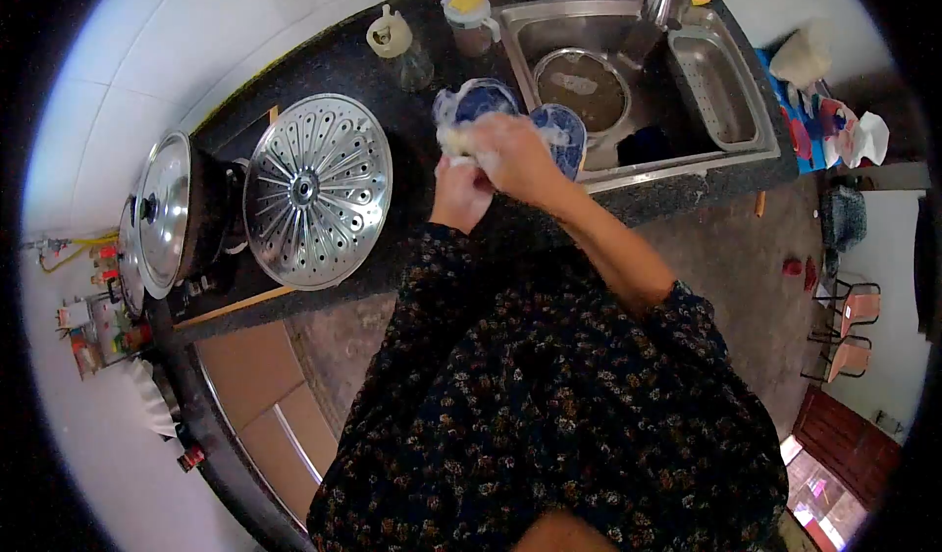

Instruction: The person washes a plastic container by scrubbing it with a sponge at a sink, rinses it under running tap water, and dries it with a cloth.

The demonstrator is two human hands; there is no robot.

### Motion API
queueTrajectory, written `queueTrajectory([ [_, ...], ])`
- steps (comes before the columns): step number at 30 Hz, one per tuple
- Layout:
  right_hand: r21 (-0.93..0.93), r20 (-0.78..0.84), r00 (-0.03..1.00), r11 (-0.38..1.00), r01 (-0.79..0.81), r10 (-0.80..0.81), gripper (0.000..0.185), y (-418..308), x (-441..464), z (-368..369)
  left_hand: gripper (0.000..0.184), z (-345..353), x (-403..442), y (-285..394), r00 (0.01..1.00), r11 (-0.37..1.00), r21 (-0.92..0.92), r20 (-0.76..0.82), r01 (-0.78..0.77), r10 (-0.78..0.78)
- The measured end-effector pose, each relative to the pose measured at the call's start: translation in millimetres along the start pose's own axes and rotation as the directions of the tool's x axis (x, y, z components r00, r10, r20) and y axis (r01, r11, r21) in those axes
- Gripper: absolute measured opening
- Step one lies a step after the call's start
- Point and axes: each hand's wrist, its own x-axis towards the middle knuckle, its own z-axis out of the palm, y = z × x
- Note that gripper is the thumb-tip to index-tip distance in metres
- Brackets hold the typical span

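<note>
While foam hides what left grip and right grip hold, blue dishes by the sink look soaped but unrinsed.

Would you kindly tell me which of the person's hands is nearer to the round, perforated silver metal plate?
Left. The left hand is to the right of the plate in the picture, apart from it; the right hand sits farther right and slightly higher.
</note>
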Motion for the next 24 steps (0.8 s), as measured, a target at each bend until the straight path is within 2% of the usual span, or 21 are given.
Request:
queueTrajectory([
  [1,0.18,0.075,0.997,0.983,-0.036,0.023,0.026,-8,3,-11,0.032,9,-1,7,1.0,0.998,0.06,-0.015,-0.024,0.025],
  [3,0.197,0.234,0.972,0.98,-0.024,-0.023,0.024,-2,3,-19,0.03,-5,-4,2,0.994,0.997,-0.073,0.108,0.001,0.007],
  [5,0.151,0.384,0.921,0.989,0.006,-0.064,0.022,-4,2,-31,0.031,-22,-6,-20,0.949,0.911,0.283,-0.011,-0.299,0.314],
  [6,0.09,0.46,0.884,0.995,0.041,-0.078,0.021,-11,5,-44,0.034,-23,-6,-48,0.774,0.586,0.674,-0.032,-0.45,0.632],
  [7,0.032,0.537,0.839,0.996,0.081,-0.086,0.019,-14,4,-53,0.035,-20,-6,-55,0.703,0.469,0.765,-0.029,-0.442,0.711],
  [8,-0.02,0.545,0.828,0.985,0.171,-0.133,0.019,-11,1,-56,0.037,-18,-6,-62,0.623,0.35,0.845,-0.026,-0.404,0.781],
  [10,-0.12,0.56,0.797,0.93,0.347,-0.225,0.018,-6,-3,-60,0.037,8,-5,-40,0.818,0.737,0.581,-0.199,-0.345,0.54],
  [11,-0.21,0.574,0.8,0.913,0.35,-0.175,0.017,-8,-3,-62,0.038,24,-5,-25,0.895,0.876,0.404,-0.237,-0.264,0.379],
  [12,-0.296,0.584,0.803,0.889,0.35,-0.121,0.017,-14,-4,-66,0.038,40,-5,-12,0.95,0.966,0.21,-0.24,-0.153,0.202],
  [13,-0.38,0.589,0.805,0.855,0.353,-0.07,0.016,-18,-5,-68,0.039,52,-5,-2,0.978,1.0,0.01,-0.206,-0.024,0.026],
  [14,-0.457,0.511,0.859,0.838,0.297,-0.026,0.015,-19,-8,-66,0.041,58,-6,2,0.98,0.977,-0.183,-0.139,0.113,-0.139],
  [15,-0.527,0.425,0.905,0.816,0.237,0.012,0.014,-19,-12,-60,0.037,61,-6,0,0.946,0.984,-0.113,-0.278,0.137,-0.163],
  [18,-0.651,0.113,0.993,0.757,0.046,0.037,0.011,-17,-11,-45,0.039,50,-1,-9,0.972,0.996,-0.044,-0.216,0.081,-0.088],
  [19,-0.671,0.005,1.0,0.741,-0.02,0.031,0.009,-16,-11,-42,0.037,49,2,-9,0.948,0.997,-0.003,-0.307,0.083,-0.08],
  [23,-0.61,-0.136,0.982,0.769,-0.19,0.134,0.009,-12,-2,-31,0.035,35,12,-6,0.972,0.919,0.389,-0.186,-0.062,0.145],
  [24,-0.587,-0.172,0.969,0.772,-0.245,0.177,0.008,-9,1,-26,0.036,22,16,-12,0.97,0.759,0.647,-0.13,-0.073,0.204],
])
